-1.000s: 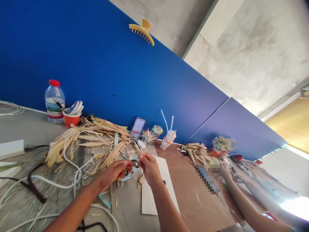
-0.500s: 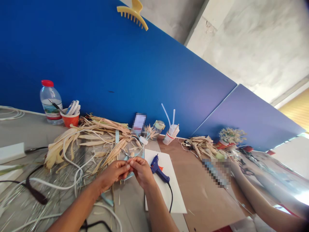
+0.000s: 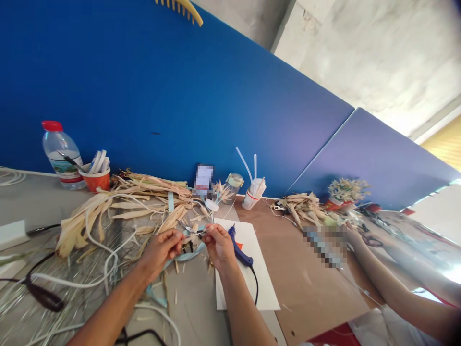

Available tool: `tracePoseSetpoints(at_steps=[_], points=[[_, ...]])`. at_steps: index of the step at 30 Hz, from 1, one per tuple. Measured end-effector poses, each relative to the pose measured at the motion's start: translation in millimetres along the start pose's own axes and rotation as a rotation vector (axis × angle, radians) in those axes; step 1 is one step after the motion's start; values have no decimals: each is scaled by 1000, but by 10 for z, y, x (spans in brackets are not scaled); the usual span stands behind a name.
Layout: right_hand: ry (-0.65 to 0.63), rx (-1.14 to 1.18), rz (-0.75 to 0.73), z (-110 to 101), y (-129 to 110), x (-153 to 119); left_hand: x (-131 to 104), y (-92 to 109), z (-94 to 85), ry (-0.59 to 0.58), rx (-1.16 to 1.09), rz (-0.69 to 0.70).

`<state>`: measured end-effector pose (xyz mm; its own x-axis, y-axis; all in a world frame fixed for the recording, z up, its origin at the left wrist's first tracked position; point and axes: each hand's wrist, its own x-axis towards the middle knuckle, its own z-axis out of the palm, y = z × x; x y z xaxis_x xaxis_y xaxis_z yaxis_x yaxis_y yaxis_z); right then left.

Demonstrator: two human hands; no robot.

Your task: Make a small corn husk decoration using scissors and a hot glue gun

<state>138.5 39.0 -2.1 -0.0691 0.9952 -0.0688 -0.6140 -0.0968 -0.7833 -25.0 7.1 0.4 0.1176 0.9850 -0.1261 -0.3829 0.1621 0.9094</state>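
Note:
Between my two hands a thin pale strand [image 3: 196,234] is stretched over the table. The fingertips of my left hand [image 3: 166,249] pinch its left end, and my right hand [image 3: 219,244] pinches the right end. Just behind the strand lie scissors [image 3: 184,227], partly hidden. Dried corn husks [image 3: 151,185] are heaped behind and to the left of my hands. A blue glue gun [image 3: 239,249] rests on a white sheet [image 3: 261,283], right beside my right hand.
White cables [image 3: 79,284] and clear thin rods cover the left side. A bottle [image 3: 66,166], an orange cup [image 3: 97,180], a phone [image 3: 203,180], a jar [image 3: 233,185] and a white cup [image 3: 251,199] stand along the blue partition [image 3: 144,86]. Another person's arms [image 3: 382,283] reach in at right.
My hands have moved apart, and the pale strand now shows between them. The camera view has shifted slightly.

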Motion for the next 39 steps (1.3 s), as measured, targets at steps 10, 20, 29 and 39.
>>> tracePoseSetpoints(at_steps=[10,20,29,39], points=[[-107,149,158,65,50,-77,-19,-25,33,-84,-29,25],[-101,3,79,168,172,-137,-25,-54,78,-33,238,99],[-90,-132,7,190,272,-166,18,-129,73,-84,497,243],[-64,-104,7,143,70,-126,-33,-78,124,-150,429,101]])
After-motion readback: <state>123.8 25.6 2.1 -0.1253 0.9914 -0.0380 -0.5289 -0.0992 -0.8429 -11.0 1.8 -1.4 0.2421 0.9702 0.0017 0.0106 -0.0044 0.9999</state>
